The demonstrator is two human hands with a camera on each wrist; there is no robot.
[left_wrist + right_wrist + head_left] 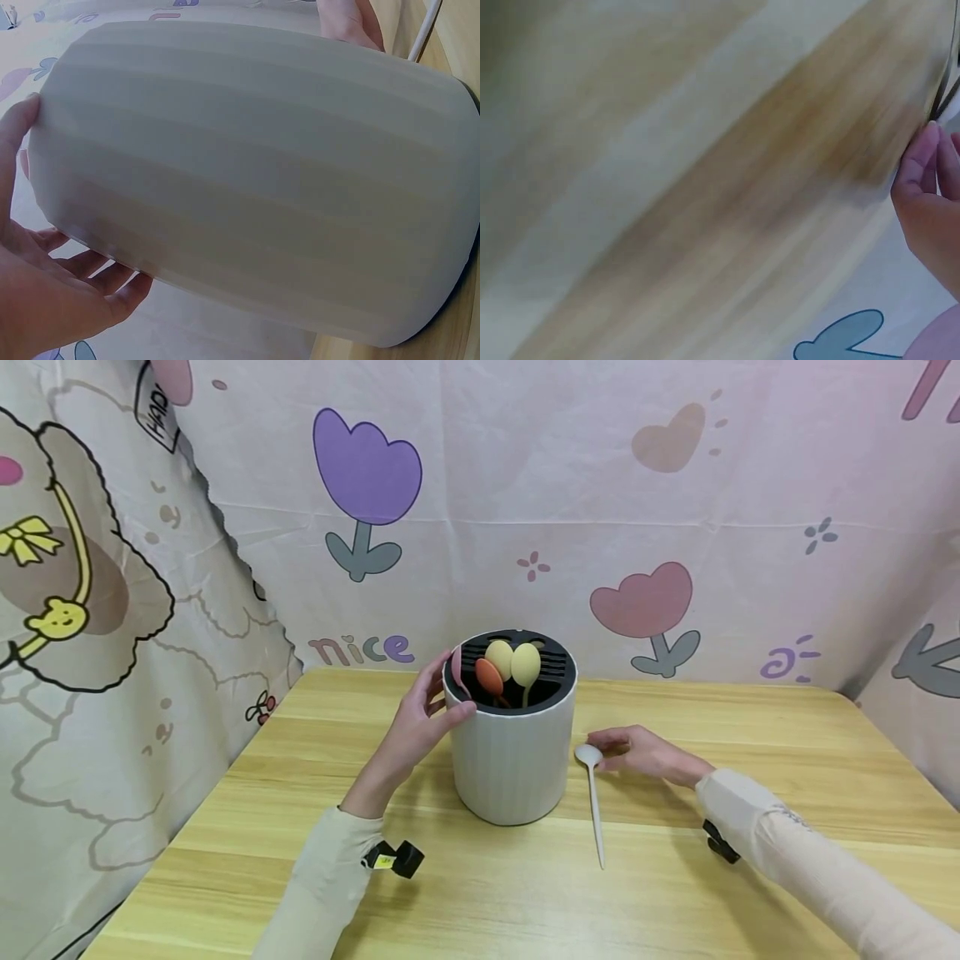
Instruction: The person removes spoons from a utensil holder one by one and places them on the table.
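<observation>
My left hand (pixel 420 714) grips the upper left side of a white ribbed utensil holder (pixel 510 768), its thumb on the front rim. Also in the left wrist view, that hand (pixel 64 292) has its fingers along the holder's side. My right hand (pixel 637 752) pinches a long white spoon (pixel 596 810) at its bowl, right of the holder. The spoon's thin handle points toward me. In the right wrist view, the thumb and fingertips of the right hand (pixel 934 187) come close together at the frame's edge.
Rounded utensil heads stand in the holder's black slotted top (pixel 555 689): two pale yellow ones (pixel 527 665), an orange-red one (pixel 489 677) and a pink one (pixel 457 670). The holder stands on a wooden table (pixel 360 893). Behind it hangs a printed cloth (pixel 495 468).
</observation>
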